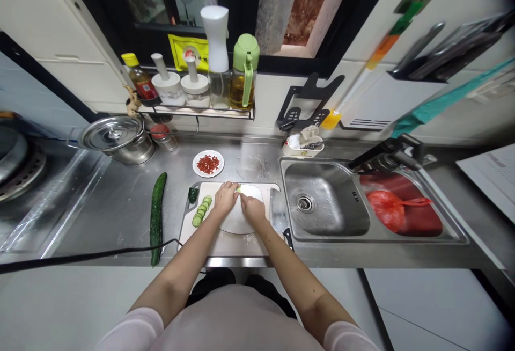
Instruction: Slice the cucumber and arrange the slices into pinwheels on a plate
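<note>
The fingers of the left hand (225,195) and right hand (254,210) meet at a small green piece (238,189): the right ones seem pinched on it, while the left ones curl in against it, and whether they grip too I cannot tell. Holding it from both sides probably keeps so small a thing steady. Directly beneath the fingers, toward the far edge of the white plate (235,225), is where the piece sits; the plate rests on the board (211,188), which gives it a flat base. Just left of the fingers, slices (201,211) overlap in a slanting row on the board, likely lined up to stay together within easy reach, with a dark green stub (193,195) beyond them. To the right and nearer the body, past the right wrist, a knife (287,238) shows its black handle, set aside perhaps to leave room for both hands. Ahead and left of the fingers, off the board, a dish (196,168) keeps chopped red bits (208,165) gathered. Farther left on the surface (116,195), a whole cucumber (157,217) lies lengthwise, apart from the board. Well to the right are the sink (324,195) and a red bag (386,210).
</note>
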Demonstrator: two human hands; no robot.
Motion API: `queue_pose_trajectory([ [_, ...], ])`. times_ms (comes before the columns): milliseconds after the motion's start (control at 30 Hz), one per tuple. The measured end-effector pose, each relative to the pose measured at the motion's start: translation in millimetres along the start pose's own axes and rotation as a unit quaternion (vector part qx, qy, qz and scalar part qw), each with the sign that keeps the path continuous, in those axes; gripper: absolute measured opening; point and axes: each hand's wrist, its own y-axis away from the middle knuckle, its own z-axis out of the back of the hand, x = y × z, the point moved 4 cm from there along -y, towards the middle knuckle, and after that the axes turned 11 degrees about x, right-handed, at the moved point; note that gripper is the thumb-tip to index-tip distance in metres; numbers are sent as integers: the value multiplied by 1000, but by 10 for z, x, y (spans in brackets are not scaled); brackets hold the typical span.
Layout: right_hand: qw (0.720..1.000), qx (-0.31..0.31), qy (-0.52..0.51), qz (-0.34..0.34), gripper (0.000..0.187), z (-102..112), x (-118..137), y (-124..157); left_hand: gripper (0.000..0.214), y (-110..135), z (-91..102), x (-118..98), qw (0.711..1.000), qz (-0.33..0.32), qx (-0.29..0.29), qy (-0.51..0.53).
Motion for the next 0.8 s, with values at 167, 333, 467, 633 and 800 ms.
queue_pose_trajectory([
  [167,999,-16,-27,-9,43,48,-9,32,26,14,27,-15,1000,2,-7,25],
  [333,994,-59,-80,-41,45,148,-180,171,25,196,179,56,991,26,-79,106],
  [467,986,-105,-108,-70,45,172,-399,324,24,474,299,250,974,62,-150,157],
  [633,965,-174,-184,-64,45,102,-594,565,26,866,316,566,956,119,-184,193],
  [800,940,-217,-256,-62,49,-29,-692,855,29,1256,251,804,949,172,-176,195],
])
